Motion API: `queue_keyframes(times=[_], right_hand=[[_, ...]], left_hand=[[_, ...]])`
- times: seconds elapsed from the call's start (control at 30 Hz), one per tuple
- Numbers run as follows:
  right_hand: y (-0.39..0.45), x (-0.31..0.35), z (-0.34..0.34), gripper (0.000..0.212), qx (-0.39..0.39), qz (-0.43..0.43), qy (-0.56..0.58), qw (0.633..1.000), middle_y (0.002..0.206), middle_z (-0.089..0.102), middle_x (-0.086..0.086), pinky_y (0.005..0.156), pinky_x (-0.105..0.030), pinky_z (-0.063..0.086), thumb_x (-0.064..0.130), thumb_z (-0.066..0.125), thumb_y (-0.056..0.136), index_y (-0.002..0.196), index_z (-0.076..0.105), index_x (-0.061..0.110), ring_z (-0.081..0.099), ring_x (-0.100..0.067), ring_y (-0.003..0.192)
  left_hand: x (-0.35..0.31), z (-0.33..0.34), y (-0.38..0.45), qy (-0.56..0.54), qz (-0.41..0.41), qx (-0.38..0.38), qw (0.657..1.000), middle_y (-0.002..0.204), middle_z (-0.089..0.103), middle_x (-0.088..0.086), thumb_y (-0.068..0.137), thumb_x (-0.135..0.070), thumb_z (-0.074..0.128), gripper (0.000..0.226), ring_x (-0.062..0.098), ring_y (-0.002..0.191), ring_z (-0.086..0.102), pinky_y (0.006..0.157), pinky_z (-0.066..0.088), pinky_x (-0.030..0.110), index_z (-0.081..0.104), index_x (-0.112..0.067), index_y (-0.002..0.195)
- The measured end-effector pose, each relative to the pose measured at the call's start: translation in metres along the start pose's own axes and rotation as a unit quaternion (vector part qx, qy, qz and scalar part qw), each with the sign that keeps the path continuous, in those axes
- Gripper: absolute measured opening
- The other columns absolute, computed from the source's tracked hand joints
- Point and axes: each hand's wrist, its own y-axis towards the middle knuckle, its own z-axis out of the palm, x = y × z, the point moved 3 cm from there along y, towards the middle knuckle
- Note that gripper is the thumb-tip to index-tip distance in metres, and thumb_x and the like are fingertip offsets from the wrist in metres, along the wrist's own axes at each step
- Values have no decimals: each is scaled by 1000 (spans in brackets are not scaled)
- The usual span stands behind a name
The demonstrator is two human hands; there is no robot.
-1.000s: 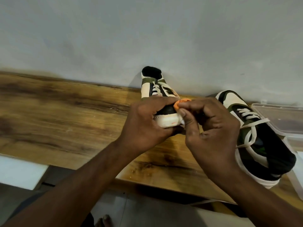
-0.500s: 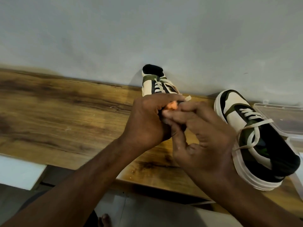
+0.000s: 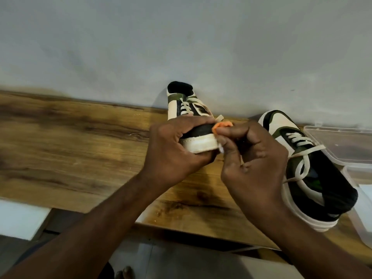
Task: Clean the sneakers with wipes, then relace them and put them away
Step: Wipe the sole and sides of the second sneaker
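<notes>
Head view, looking down: the left hand wraps its curled fingers over the top of the held sneaker and clamps it near the heel, so that the white sole rim faces the person and stays steady for rubbing. Its toe points toward the grey wall, above the wooden table; whether the toe rests on the wood I cannot tell. The right hand has its fingers bunched and curled, pinching an orange wipe against the sneaker's back edge, right where black upper meets sole (a small grip, suited to scrubbing one spot). A loose lace end pokes out just above the wipe. The second sneaker lies on the table to the right, just beside the right hand, its lace slack and untied, parked within reach. A clear plastic box sits beside it at the table's right end, probably for storing the pair afterward. Cleaning seems the current step; relacing is not yet done.
</notes>
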Motion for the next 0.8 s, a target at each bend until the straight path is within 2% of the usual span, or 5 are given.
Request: queue_keyframes(times=[0.17, 0.4, 0.53, 0.67, 0.8], right_hand=[[-6, 22, 4, 12, 28, -122, -59, 990, 92, 70, -9, 78, -24, 54, -13, 71, 88, 93, 76, -4, 68, -17, 89], [14, -15, -9, 25, -19, 86, 10, 996, 96, 76, 4, 85, -39, 63, -6, 73, 89, 98, 75, 17, 74, -10, 94], [6, 13, -8, 17, 4, -34, -14, 999, 97, 73, -5, 81, -39, 60, -8, 72, 89, 98, 76, 6, 72, -18, 96], [-3, 37, -1, 13, 31, -139, -60, 988, 95, 71, -11, 82, -25, 54, -12, 71, 88, 95, 77, -3, 68, -19, 92], [10, 8, -9, 22, 27, -66, -67, 995, 98, 72, -3, 83, -30, 59, -11, 69, 88, 96, 76, 8, 70, -13, 95]], left_hand=[[2, 3, -4, -30, -6, 3, 1000, 112, 78, 4, 72, -10, 90, 45, 13, 104, 75, 89, 61, 38, 77, -2, 114], [-5, -2, -6, -66, -12, -22, 997, 115, 77, 6, 67, -11, 100, 57, 16, 107, 75, 91, 61, 36, 75, -1, 117], [1, -6, -6, -111, -31, -18, 993, 114, 76, 9, 67, -6, 97, 56, 17, 107, 75, 93, 58, 31, 72, 3, 117], [0, -3, -10, -120, -27, -17, 992, 113, 75, 5, 65, -4, 96, 57, 11, 107, 74, 97, 56, 31, 70, 0, 116], [2, -3, -13, -122, -36, -12, 992, 112, 76, 7, 68, -8, 96, 53, 13, 107, 74, 104, 54, 35, 72, 4, 114]])
